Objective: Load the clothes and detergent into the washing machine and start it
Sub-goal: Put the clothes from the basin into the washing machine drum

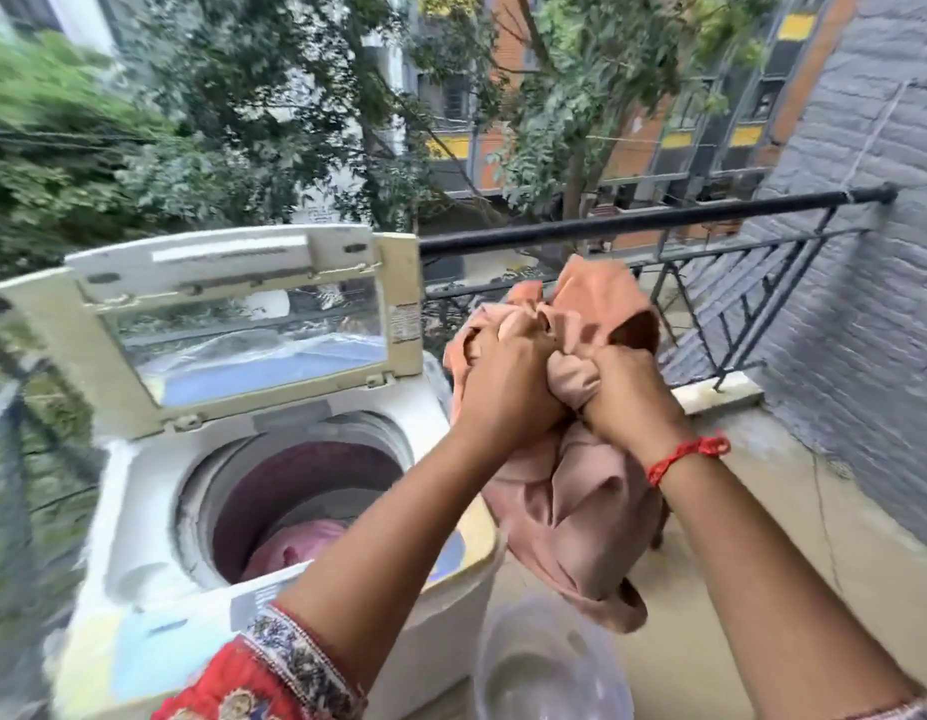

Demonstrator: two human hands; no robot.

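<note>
- Outdoors on a balcony, the left hand (508,366) and right hand (625,392) both clench a bunched peach garment (570,491), held up just right of the top-loading washing machine (154,522).
- Its lid (87,350) stands raised; pink laundry (300,545) lies in the drum.
- A clear plastic tub (549,667) sits below the garment.

Legible text: none.

Item 1: small white sticker (404,323) on the right frame of the raised lid (243,324) of the washing machine (154,517). It carries a reddish heading line and rows of fine print, too small and blurred to read.

Item 2: pale label strip (266,595) on the machine's front edge, beside the drum opening. It has dark printed lines, smeared and unreadable.

Item 3: faint dark marks (320,214) on a white wall behind the foliage, possibly lettering, not decipherable.
</note>
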